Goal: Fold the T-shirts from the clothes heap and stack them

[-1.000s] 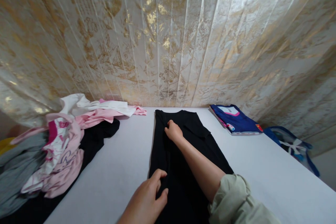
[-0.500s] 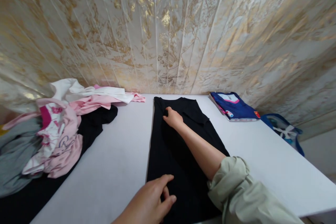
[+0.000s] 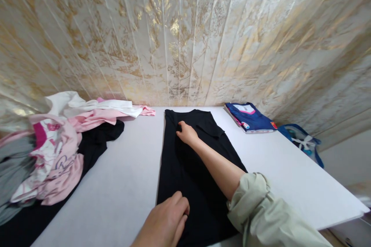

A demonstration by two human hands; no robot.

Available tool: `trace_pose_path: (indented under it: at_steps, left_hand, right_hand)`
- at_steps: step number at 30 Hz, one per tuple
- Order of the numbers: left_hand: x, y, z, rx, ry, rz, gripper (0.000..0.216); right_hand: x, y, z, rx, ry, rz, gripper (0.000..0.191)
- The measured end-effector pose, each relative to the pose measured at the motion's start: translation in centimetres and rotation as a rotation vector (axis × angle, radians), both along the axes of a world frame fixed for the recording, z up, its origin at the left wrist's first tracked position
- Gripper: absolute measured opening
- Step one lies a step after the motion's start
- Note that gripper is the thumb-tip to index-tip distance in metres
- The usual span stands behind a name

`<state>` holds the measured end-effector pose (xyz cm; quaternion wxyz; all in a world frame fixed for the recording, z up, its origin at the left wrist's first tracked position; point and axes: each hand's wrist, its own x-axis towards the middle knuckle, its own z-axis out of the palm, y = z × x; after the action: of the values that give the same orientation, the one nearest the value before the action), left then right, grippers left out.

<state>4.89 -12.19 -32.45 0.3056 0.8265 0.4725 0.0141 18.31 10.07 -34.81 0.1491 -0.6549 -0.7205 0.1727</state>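
Note:
A black T-shirt (image 3: 199,185) lies lengthwise on the white table, its sides folded inward and a short sleeve turned back near the far right. Close to its far end, my right hand (image 3: 187,133) pinches the cloth between thumb and curled fingers. My left hand (image 3: 168,216) is at the near left part of the shirt, fingers bent and pressed together on the fabric; their tips are partly hidden.
Left on the white table (image 3: 121,185) is a loose heap of clothes (image 3: 65,154) in pink, white, grey and black. A folded navy garment (image 3: 252,117) sits at the far right, with a blue-trimmed clear bag (image 3: 304,142) beyond the edge. A patterned curtain (image 3: 179,46) hangs behind.
My left hand's fingers have closed from a spread pose onto the black cloth. My right hand keeps its place on the shirt. The whole view has shifted slightly.

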Motion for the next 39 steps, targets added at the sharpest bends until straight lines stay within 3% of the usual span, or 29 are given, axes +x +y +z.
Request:
trace_pose_path:
  at_steps: [5, 9, 12, 14, 18, 22, 25, 28, 33, 36, 39]
  left_hand:
    - [0.0, -0.1, -0.1, -0.029, -0.07, 0.015, 0.02]
    - [-0.7, 0.3, -0.7, -0.002, -0.161, 0.056, 0.037]
    - [-1.5, 0.9, -1.8, 0.209, -0.181, 0.159, 0.037]
    - [-1.8, 1.1, -3.3, 0.424, -0.132, 0.179, 0.038]
    - [-1.4, 0.3, -6.7, 0.781, 0.034, 0.054, 0.053]
    - [-1.0, -0.6, -7.8, 0.887, 0.138, -0.012, 0.071]
    - [-1.5, -0.7, -7.3, 0.888, 0.135, -0.057, 0.076]
    - [-2.3, 0.1, -6.4, 0.838, 0.098, -0.08, 0.069]
    - [-1.7, 3.8, -3.2, 0.656, 0.021, 0.047, 0.05]
    - [0.5, 7.3, -0.9, 0.539, -0.064, 0.044, 0.044]
    - [3.7, 11.3, 0.3, 0.485, -0.171, 0.002, 0.037]
  right_hand:
    - [0.0, -0.8, 0.0, 0.026, -0.111, -0.027, 0.037]
    - [0.1, -1.5, 0.6, 0.134, -0.205, -0.026, 0.034]
    - [0.6, -1.9, 1.1, 0.271, -0.221, 0.001, 0.039]
    - [1.0, -2.3, 0.9, 0.332, -0.216, 0.114, 0.044]
    - [1.2, -3.4, -1.6, 0.309, -0.191, 0.359, 0.058]
    - [0.7, -3.8, -3.8, 0.228, -0.187, 0.382, 0.063]
    - [0.9, -3.9, -3.2, 0.212, -0.156, 0.372, 0.063]
    - [3.0, -4.2, -1.1, 0.245, -0.105, 0.338, 0.061]
    - [11.6, -5.7, 1.7, 0.271, -0.109, 0.042, 0.048]
    - [17.8, -7.1, 1.5, 0.176, -0.102, -0.193, 0.04]
    - [22.1, -9.0, 0.3, 0.095, -0.06, -0.323, 0.03]
